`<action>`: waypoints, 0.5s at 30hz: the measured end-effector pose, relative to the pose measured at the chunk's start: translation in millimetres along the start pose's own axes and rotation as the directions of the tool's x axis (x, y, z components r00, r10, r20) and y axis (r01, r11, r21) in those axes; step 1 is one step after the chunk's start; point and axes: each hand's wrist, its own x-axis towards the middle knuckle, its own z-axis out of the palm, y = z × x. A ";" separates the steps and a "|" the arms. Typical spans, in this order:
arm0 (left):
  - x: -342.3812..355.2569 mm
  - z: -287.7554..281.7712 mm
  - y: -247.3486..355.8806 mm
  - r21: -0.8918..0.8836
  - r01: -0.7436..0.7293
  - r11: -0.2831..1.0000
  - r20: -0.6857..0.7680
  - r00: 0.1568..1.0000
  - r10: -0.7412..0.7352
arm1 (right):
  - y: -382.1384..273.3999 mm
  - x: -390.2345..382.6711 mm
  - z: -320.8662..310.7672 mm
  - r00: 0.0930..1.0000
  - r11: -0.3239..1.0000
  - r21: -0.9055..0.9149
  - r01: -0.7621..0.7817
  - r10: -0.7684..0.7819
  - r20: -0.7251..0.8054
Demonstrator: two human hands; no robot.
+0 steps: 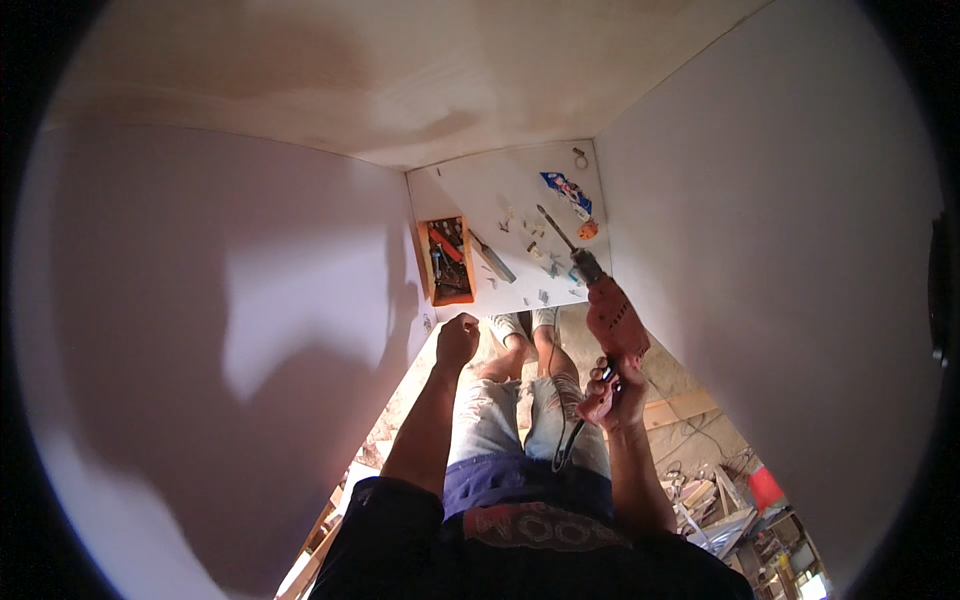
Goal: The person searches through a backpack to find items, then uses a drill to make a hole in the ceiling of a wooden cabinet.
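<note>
My right hand [612,398] is wrapped round the handle of a red power drill [614,318]. The drill's long bit [556,226] points forward and to the left, above a white panel [500,190]; its dark cord hangs down past my right hand. My left hand [458,340] is closed with curled fingers near the panel's front edge; what it holds, if anything, is hidden. Just beyond that hand stands an orange-edged box [467,297] full of hand tools. A chisel-like tool with a grey end [495,262] lies beside the box.
White walls [300,270] rise on the left and right [750,220], with a pale wooden panel [350,80] beyond. Small loose fittings [553,265], a blue packet [568,193] and an orange round thing [588,230] lie on the white panel. Wood scraps [715,505] litter the floor at lower right.
</note>
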 end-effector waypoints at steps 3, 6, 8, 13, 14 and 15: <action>24.8 35.7 1.0 -0.088 0.165 0.982 0.063 0.985 -0.160 | 11.5 13.0 -58.1 0.999 0.997 0.070 -0.033 0.033 -0.003; 55.8 66.0 -4.1 -0.096 0.114 0.989 0.037 0.993 -0.111 | 22.5 17.2 -101.0 0.993 0.974 0.197 -0.115 0.110 0.034; 85.4 81.4 -9.3 -0.065 0.114 0.991 0.007 0.994 -0.113 | 32.9 15.5 -121.0 0.982 0.918 0.351 -0.184 0.186 0.029; 151.7 105.8 -4.9 0.066 -0.033 0.997 -0.169 0.985 0.044 | 58.4 12.0 -170.7 0.969 0.893 0.387 -0.228 0.247 0.001; 161.4 108.3 -2.3 0.065 -0.029 0.997 -0.160 0.986 0.039 | 60.1 11.4 -172.9 0.959 0.880 0.392 -0.266 0.281 0.019; 171.2 111.5 -0.1 0.074 -0.089 0.993 -0.207 0.973 0.103 | 60.2 13.7 -176.7 0.960 0.881 0.395 -0.262 0.280 0.011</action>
